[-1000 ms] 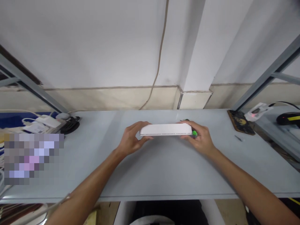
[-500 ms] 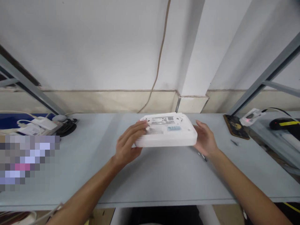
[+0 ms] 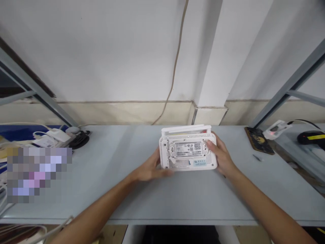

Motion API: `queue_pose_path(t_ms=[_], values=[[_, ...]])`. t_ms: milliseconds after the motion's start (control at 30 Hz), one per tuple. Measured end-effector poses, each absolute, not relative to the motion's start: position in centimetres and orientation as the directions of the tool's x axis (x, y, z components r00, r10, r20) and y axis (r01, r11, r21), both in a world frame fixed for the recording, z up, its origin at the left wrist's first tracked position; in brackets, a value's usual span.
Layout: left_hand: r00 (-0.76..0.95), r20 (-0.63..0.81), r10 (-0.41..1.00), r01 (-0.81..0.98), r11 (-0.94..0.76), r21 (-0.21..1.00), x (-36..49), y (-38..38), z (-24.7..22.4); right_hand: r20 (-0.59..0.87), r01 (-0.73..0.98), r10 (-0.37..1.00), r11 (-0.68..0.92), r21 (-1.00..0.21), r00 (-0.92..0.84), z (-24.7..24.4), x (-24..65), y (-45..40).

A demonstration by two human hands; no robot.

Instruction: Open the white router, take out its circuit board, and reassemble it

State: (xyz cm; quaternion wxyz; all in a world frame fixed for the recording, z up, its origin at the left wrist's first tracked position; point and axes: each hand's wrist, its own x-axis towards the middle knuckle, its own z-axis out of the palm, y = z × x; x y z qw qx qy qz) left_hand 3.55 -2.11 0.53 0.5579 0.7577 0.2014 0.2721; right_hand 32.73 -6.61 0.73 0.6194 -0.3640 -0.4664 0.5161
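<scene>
A person holds a white Wi-Fi router [image 3: 188, 151] underside up over a pale grey table [image 3: 101, 203], its label and QR code [image 3: 197, 146] facing upward and its folded antennas [image 3: 186, 129] along the far edge. The right hand [image 3: 222, 156] grips the router's right side, fingers [image 3: 209, 145] curled over the top. The left hand [image 3: 152, 170] sits at the near left corner, its blurred fingers [image 3: 166, 173] stretched out low; whether they grip cannot be told. White power adapters [image 3: 54, 135] lie at the table's far left; to the right are a brown mat [image 3: 259, 140], a small metal piece [image 3: 257, 157] and a black scanner [image 3: 309, 137] with a yellow stripe
</scene>
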Motion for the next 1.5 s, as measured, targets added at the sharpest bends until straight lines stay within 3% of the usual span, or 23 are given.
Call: queue_pose_path(t_ms=[200,467,600,700,867,1033,1200,1367,1500], values=[[0.613,0.287,0.736,-0.160,-0.240,0.958,4.4,-1.7,0.6,0.386,-0.050,0.922,0.385,-0.922,-0.017,0.8,33.1,-6.6],[0.483,0.315,0.817,-0.088,-0.313,0.946,3.8,-0.7,-1.0,0.453,-0.003,0.891,0.453,-0.891,-0.017,-0.3,32.6,-6.2],[0.391,0.272,0.879,-0.147,-0.232,0.962,4.3,-0.9,-0.6,0.451,0.056,0.892,0.453,-0.890,-0.037,-0.5,32.6,-5.9],[0.255,0.178,0.950,-0.211,-0.125,0.970,4.4,-0.4,0.4,0.487,0.245,0.866,0.499,-0.831,-0.111,-0.3,33.3,-5.4],[0.125,0.042,0.991,-0.194,-0.017,0.981,3.6,1.7,1.1,0.577,0.656,0.815,0.469,-0.592,-0.063,-0.5,35.9,-3.9],[-0.019,-0.006,1.000,-0.012,0.005,1.000,2.4,3.2,0.1,0.456,0.852,0.853,0.420,-0.314,-0.252,-2.1,36.9,-3.3],[-0.088,0.057,0.994,0.349,-0.022,0.937,1.8,3.6,-0.6,0.386,0.908,0.884,0.363,-0.210,-0.264,-3.0,36.8,-3.6],[0.075,0.116,0.990,0.716,-0.134,0.685,2.6,3.2,-0.5,0.347,0.931,0.888,0.353,-0.092,-0.302,-3.7,37.2,-2.4],[0.156,0.111,0.982,0.755,-0.191,0.627,3.1,2.9,-0.3,0.323,0.936,0.893,0.348,-0.058,-0.313,-4.4,36.6,-1.2]])
